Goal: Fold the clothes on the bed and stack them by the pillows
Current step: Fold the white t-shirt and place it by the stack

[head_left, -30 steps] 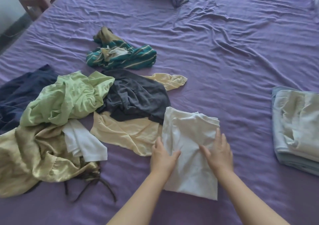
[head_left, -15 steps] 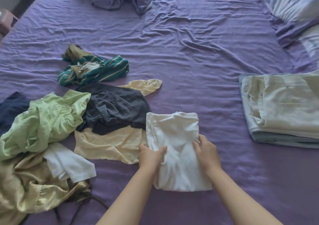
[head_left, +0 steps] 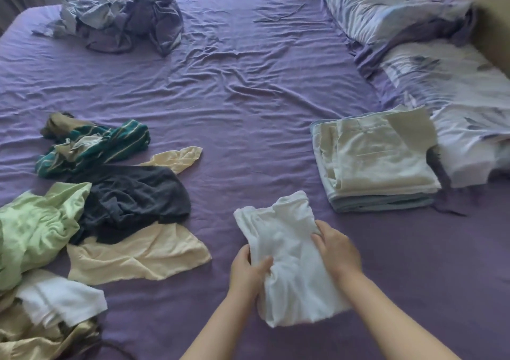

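Both hands grip a folded white shirt (head_left: 287, 252) low in the middle of the purple bed (head_left: 248, 89). The left hand (head_left: 247, 272) holds its left edge, thumb curled over the top of the cloth, fingers tucked out of sight beneath. The right hand (head_left: 338, 252) holds the right edge, fingers (head_left: 317, 235) curled into the fabric. The shirt's near end looks raised off the sheet — its far end points toward the stack.

The stack (head_left: 378, 163) of folded clothes, pale cream on top and blue-grey beneath, lies to the right, its far edge touching the pillows (head_left: 441, 83).

To the left is the unfolded pile: a cream shirt (head_left: 138, 252) spread flat, a dark grey garment (head_left: 132, 196) lying over it, a light green one (head_left: 36, 230), a teal striped one (head_left: 96, 144), a white cloth (head_left: 58, 299) and an olive piece (head_left: 36, 337) at the corner. A crumpled blue-purple heap (head_left: 121, 20) sits at the far left — well apart from the rest.
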A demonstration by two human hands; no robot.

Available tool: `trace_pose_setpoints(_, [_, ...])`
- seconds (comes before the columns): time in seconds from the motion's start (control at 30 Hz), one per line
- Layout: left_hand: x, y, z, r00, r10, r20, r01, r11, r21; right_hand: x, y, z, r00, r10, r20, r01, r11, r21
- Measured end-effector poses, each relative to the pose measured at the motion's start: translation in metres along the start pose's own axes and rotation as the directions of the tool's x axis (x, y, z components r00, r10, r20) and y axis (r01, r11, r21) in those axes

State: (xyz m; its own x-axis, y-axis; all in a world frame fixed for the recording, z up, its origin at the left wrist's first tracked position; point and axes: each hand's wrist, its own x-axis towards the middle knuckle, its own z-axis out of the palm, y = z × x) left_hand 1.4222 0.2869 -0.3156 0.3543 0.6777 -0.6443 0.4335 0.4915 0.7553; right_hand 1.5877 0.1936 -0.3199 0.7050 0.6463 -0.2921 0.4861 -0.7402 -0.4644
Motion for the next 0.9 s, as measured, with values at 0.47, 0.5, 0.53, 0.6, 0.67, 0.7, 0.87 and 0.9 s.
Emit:
trace_pose_setpoints(0.47, [-0.044,-0.020,0.231,0.964,0.237,0.125,-0.243,0.969,0.041,-0.020,0.222,-0.126,0.977,0.022,-0.210,0.021,0.979,0.201])
trace_pose_setpoints(0.5, [-0.047,-0.024,0.245,0.966,0.221,0.131,-0.230,0.972,0.053,-0.018,0.238,-0.131,0.977,0.035,-0.210,0.010,0.978,0.209])
trace_pose_setpoints(0.53, [-0.048,-0.029,0.258,0.972,0.192,0.134,-0.203,0.977,0.069,-0.017,0.253,-0.133,0.978,0.052,-0.203,-0.008,0.977,0.213])
trace_pose_setpoints(0.6, [-0.048,-0.044,0.278,0.988,0.108,0.112,-0.123,0.984,0.132,-0.014,0.283,-0.132,0.984,0.112,-0.138,-0.081,0.974,0.210])
trace_pose_setpoints(0.67, [-0.047,-0.057,0.293,0.998,0.020,0.053,-0.032,0.971,0.237,-0.015,0.307,-0.126,0.983,0.181,-0.019,-0.175,0.968,0.180])
trace_pose_setpoints(0.7, [-0.048,-0.061,0.298,0.999,-0.018,0.029,0.009,0.963,0.271,-0.016,0.317,-0.121,0.980,0.195,0.031,-0.198,0.967,0.163])
trace_pose_setpoints(0.87, [-0.057,-0.075,0.310,0.995,0.061,0.074,-0.086,0.902,0.423,-0.027,0.335,-0.103,0.985,0.166,0.044,-0.169,0.983,0.077])
trace_pose_setpoints(0.9, [-0.057,-0.075,0.310,0.994,0.080,0.080,-0.108,0.878,0.465,-0.028,0.335,-0.101,0.986,0.164,0.023,-0.165,0.984,0.065])
